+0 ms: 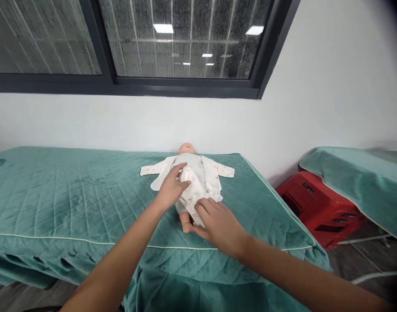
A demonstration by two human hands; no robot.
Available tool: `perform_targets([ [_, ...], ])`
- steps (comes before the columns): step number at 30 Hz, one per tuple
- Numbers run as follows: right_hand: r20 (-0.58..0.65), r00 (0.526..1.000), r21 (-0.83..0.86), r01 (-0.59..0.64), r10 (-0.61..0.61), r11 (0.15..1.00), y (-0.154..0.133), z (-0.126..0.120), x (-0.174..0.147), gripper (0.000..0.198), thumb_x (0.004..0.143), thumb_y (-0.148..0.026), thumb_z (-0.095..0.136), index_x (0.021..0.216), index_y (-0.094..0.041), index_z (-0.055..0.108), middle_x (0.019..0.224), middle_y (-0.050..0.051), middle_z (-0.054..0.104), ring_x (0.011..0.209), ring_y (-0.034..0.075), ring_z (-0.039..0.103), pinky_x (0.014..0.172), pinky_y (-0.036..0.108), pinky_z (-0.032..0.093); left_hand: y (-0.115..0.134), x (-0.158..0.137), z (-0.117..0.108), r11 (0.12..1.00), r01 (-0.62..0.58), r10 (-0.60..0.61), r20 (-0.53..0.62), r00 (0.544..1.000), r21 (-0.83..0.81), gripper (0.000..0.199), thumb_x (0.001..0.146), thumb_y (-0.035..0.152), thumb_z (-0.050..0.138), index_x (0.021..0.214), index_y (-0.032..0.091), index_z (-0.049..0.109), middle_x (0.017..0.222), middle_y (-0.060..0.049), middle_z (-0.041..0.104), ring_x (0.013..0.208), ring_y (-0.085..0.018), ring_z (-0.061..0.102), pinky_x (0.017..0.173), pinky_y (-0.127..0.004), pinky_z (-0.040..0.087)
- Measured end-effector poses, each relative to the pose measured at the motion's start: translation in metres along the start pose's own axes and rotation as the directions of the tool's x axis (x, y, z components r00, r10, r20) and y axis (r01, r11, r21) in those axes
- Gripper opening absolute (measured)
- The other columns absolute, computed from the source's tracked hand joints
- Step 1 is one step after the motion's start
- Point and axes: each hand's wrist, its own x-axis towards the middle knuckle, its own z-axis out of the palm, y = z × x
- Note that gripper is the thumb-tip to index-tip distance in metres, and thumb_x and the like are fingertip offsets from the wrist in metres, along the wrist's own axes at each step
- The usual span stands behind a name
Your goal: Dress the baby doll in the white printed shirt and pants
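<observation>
A baby doll [186,148] lies on its back on the bed, its head toward the wall. A white long-sleeved baby top [226,170] is spread under it with both sleeves stretched out. White printed baby clothing [193,184] lies bunched over the doll's belly and one leg; the doll's other leg [185,222] shows bare. My left hand [172,187] is over the doll's middle, thumb and fingers apart beside the cloth. My right hand [219,223] is closed, its fingers curled on the lower end of the printed clothing. That leg's foot is mostly hidden by this hand.
A green quilted cover [88,195] with pale piping drapes over the bed. At the right stand stacked red plastic stools [318,208], partly under another green-covered bed [363,173]. Behind are a white wall [120,123] and a dark-framed window [185,86].
</observation>
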Motion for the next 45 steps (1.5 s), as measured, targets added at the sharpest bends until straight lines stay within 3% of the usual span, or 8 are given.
perform_targets([
  [4, 0.071, 0.985, 0.135, -0.164, 0.155, 0.977, 0.009, 0.032, -0.021, 0.036, 0.093, -0.034, 0.054, 0.125, -0.017, 0.049, 0.119, 0.013, 0.058, 0.101, 0.027, 0.060, 0.077, 0.038, 0.051, 0.002, -0.013, -0.008, 0.986, -0.097, 0.064, 0.231, 0.971, 0.137, 0.088, 0.069, 0.003, 0.054, 0.151, 0.027, 0.030, 0.159, -0.008, 0.027, 0.146, -0.026, 0.028, 0.116, -0.044, 0.031],
  [9, 0.159, 0.984, 0.447, -0.141, 0.076, 0.883, 0.037, 0.017, -0.016, 0.031, 0.095, -0.038, 0.051, 0.122, -0.023, 0.053, 0.116, 0.006, 0.062, 0.100, 0.022, 0.061, 0.085, 0.035, 0.049, 0.003, -0.036, -0.018, 0.851, -0.267, 0.100, 0.360, 0.928, 0.452, 0.081, 0.076, 0.003, 0.052, 0.150, 0.030, 0.033, 0.165, -0.005, -0.001, 0.151, -0.030, 0.010, 0.117, -0.049, 0.030],
  [16, 0.139, 0.976, 0.618, -0.217, 0.167, 0.756, 0.057, -0.049, 0.012, 0.028, 0.091, -0.039, 0.054, 0.114, -0.024, 0.061, 0.102, 0.001, 0.068, 0.090, 0.020, 0.061, 0.077, 0.032, 0.047, -0.009, -0.049, 0.001, 0.647, -0.467, 0.299, 0.363, 0.883, 0.603, 0.048, 0.083, 0.010, 0.058, 0.129, 0.024, 0.056, 0.156, -0.010, 0.033, 0.145, -0.028, 0.028, 0.115, -0.051, 0.034],
  [20, 0.018, 0.985, 0.611, -0.147, 0.171, 0.778, 0.054, -0.086, 0.033, 0.029, 0.092, -0.044, 0.052, 0.105, -0.023, 0.067, 0.105, 0.002, 0.068, 0.093, 0.020, 0.061, 0.079, 0.033, 0.046, 0.003, -0.027, -0.004, 0.751, -0.398, 0.378, 0.151, 0.913, 0.526, 0.028, 0.092, 0.018, 0.052, 0.115, 0.020, 0.065, 0.124, -0.009, 0.064, 0.121, -0.023, 0.054, 0.107, -0.044, 0.043],
  [26, -0.306, 0.945, 0.455, 0.038, 0.117, 0.889, 0.055, -0.142, 0.064, 0.025, 0.087, -0.045, 0.063, 0.090, -0.021, 0.069, 0.103, 0.006, 0.066, 0.095, 0.022, 0.058, 0.080, 0.035, 0.045, 0.086, 0.002, -0.037, 0.835, -0.430, 0.446, 0.034, 0.894, 0.344, 0.028, 0.088, 0.021, 0.056, 0.111, 0.022, 0.072, 0.116, -0.006, 0.068, 0.115, -0.023, 0.057, 0.107, -0.038, 0.039],
  [34, -0.409, 0.890, 0.793, 0.236, 0.204, 0.561, 0.028, -0.202, 0.094, 0.026, 0.089, -0.043, 0.062, 0.083, -0.018, 0.060, 0.076, -0.004, 0.060, 0.074, 0.009, 0.056, 0.065, 0.024, 0.042, 0.179, 0.005, -0.055, 0.888, -0.424, 0.414, -0.094, 0.906, -0.180, 0.019, 0.083, 0.026, 0.060, 0.097, 0.017, 0.070, 0.086, 0.001, 0.067, 0.100, -0.023, 0.067, 0.086, -0.035, 0.049],
  [40, -0.377, 0.914, 0.832, 0.261, 0.153, 0.489, 0.017, -0.199, 0.099, 0.024, 0.087, -0.042, 0.064, 0.083, -0.019, 0.059, 0.076, -0.005, 0.058, 0.075, 0.009, 0.058, 0.064, 0.021, 0.042, 0.180, 0.011, -0.073, 0.856, -0.343, 0.360, -0.029, 0.932, -0.386, 0.019, 0.084, 0.029, 0.053, 0.091, 0.014, 0.063, 0.090, -0.004, 0.066, 0.107, -0.027, 0.065, 0.089, -0.038, 0.052],
  [45, -0.264, 0.946, 0.907, 0.176, 0.188, 0.383, 0.023, -0.175, 0.100, 0.028, 0.084, -0.045, 0.068, 0.077, -0.021, 0.056, 0.071, -0.003, 0.054, 0.071, 0.012, 0.056, 0.061, 0.023, 0.042, 0.156, 0.004, -0.080, 0.972, -0.116, 0.161, 0.222, 0.962, -0.203, 0.026, 0.078, 0.039, 0.067, 0.086, 0.014, 0.066, 0.083, -0.006, 0.068, 0.080, -0.023, 0.069, 0.065, -0.030, 0.054],
])
